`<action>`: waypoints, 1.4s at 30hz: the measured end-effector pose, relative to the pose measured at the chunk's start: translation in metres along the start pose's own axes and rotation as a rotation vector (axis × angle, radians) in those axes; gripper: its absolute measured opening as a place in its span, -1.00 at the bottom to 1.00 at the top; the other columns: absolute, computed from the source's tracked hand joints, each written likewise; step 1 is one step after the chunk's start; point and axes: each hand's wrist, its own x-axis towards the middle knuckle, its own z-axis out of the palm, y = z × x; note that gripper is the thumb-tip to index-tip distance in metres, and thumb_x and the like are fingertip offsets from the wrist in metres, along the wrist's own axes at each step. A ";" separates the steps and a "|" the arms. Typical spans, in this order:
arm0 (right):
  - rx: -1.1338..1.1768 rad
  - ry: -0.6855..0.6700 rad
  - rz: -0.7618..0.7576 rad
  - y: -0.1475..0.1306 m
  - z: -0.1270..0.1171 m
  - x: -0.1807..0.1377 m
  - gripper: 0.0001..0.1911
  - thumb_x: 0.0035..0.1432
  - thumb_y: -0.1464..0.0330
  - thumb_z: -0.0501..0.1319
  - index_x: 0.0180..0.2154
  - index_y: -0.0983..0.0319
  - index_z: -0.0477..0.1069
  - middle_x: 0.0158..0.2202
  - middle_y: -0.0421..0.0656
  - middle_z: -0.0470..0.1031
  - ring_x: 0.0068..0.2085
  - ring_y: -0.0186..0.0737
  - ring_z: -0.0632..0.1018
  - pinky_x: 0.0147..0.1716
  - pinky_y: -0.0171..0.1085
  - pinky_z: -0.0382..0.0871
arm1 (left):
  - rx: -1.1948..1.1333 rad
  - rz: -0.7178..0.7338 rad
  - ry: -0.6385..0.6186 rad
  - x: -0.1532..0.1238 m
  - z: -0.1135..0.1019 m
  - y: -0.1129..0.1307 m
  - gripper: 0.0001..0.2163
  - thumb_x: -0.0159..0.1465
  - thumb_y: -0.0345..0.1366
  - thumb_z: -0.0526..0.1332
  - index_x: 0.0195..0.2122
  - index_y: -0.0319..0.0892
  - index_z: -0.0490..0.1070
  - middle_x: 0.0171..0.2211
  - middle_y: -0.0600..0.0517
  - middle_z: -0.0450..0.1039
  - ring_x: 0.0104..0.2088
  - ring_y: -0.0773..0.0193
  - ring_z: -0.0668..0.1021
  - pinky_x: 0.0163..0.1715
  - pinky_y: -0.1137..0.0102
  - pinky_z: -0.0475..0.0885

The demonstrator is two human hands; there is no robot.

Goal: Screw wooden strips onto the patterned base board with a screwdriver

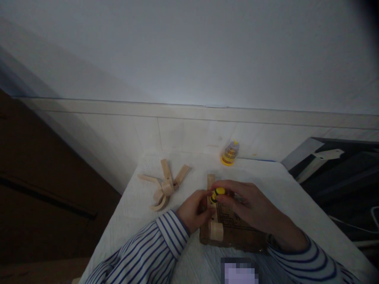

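My right hand (251,203) pinches a small yellow screwdriver (219,191) with black bands, tilted over a pale wooden strip. Closed around that wooden strip (211,180), my left hand (194,209) steadies it with thumb and fingers. A rounded wooden block (216,231) shows at the strip's near end. Both hands are above a dark brown wooden board (237,239) with black line patterns. The screwdriver's tip is too small to make out. Left of my left hand lies an assembly of pale wooden pieces (167,188), with arms fanning out and a curved part.
A clear container with a yellow base (228,154) stands near the wall. White cloth (124,232) covers the table. A dark wooden cabinet (50,197) is at the left, and dark panels with a pale bracket (324,157) are at the right. A pixelated patch covers the bottom edge.
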 end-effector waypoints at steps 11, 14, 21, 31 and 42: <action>-0.048 0.075 0.042 -0.003 0.004 0.001 -0.85 0.17 0.29 0.09 -0.22 0.18 0.31 -0.42 -0.21 0.46 -0.44 -0.31 0.49 -0.47 -0.35 0.35 | 0.010 -0.026 0.021 -0.001 0.002 -0.002 -0.61 0.09 -0.38 0.18 -0.02 -0.24 0.24 -0.35 0.03 0.32 -0.38 0.32 0.36 -0.38 0.43 0.31; -0.061 0.077 0.063 0.000 0.006 -0.001 -0.85 0.17 0.29 0.09 -0.21 0.18 0.27 -0.41 -0.19 0.47 -0.43 -0.28 0.50 -0.46 -0.33 0.35 | 0.006 -0.027 0.015 -0.001 0.001 0.000 -0.61 0.10 -0.38 0.18 -0.02 -0.22 0.23 -0.34 0.04 0.33 -0.38 0.33 0.36 -0.38 0.44 0.31; -0.009 0.050 0.011 0.003 0.007 -0.001 -0.76 0.22 0.31 0.03 -0.06 0.15 0.23 -0.21 -0.12 0.48 -0.25 -0.23 0.51 -0.27 -0.23 0.39 | 0.002 -0.014 0.004 -0.001 -0.001 0.002 -0.61 0.10 -0.39 0.18 -0.02 -0.22 0.23 -0.21 -0.03 0.35 -0.26 0.25 0.39 -0.25 0.36 0.33; -0.028 -0.091 -0.035 0.002 -0.012 -0.005 -0.57 0.23 0.35 -0.01 0.14 0.08 0.11 0.10 -0.11 0.30 0.08 -0.17 0.35 0.03 -0.06 0.26 | 0.022 -0.021 0.005 -0.001 0.002 -0.004 -0.61 0.10 -0.36 0.18 -0.02 -0.22 0.23 -0.41 0.07 0.30 -0.45 0.35 0.33 -0.44 0.45 0.28; -0.072 -0.045 -0.056 0.000 -0.008 -0.002 -0.67 0.22 0.36 0.03 0.03 0.10 0.24 -0.06 -0.10 0.46 -0.11 -0.19 0.50 -0.17 -0.18 0.41 | 0.012 -0.032 0.001 -0.001 0.002 -0.004 -0.60 0.11 -0.34 0.18 -0.01 -0.22 0.23 -0.33 0.02 0.36 -0.39 0.31 0.38 -0.39 0.42 0.32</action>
